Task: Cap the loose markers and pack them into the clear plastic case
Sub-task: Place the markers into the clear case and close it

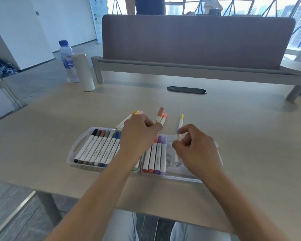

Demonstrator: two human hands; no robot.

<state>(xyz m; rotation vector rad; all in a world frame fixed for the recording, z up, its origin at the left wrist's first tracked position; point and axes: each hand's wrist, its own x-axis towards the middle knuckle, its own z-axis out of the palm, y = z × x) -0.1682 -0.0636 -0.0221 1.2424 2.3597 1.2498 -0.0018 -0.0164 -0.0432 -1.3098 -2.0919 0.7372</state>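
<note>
Right hand (196,146) pinching a blurred pale marker (177,152), left hand (137,134) gripping white-barrelled markers (161,117), clear case (76,145) half filled.

Two bare hands over desk — left hand (137,134), right hand (196,150). One clear plastic marker case (73,146), opened into two trays. Left tray: at least six white-barrelled markers with dark caps (101,148) showing, more hidden under left forearm. Right tray: four markers, red-orange to purple (155,153), plus one blurred lilac marker (177,153) by right hand's fingers. Loose capped markers beyond case (161,117) — about seven, exact count unclear. One clear water bottle with blue cap (68,61). One white cylindrical tube (84,72).
</note>
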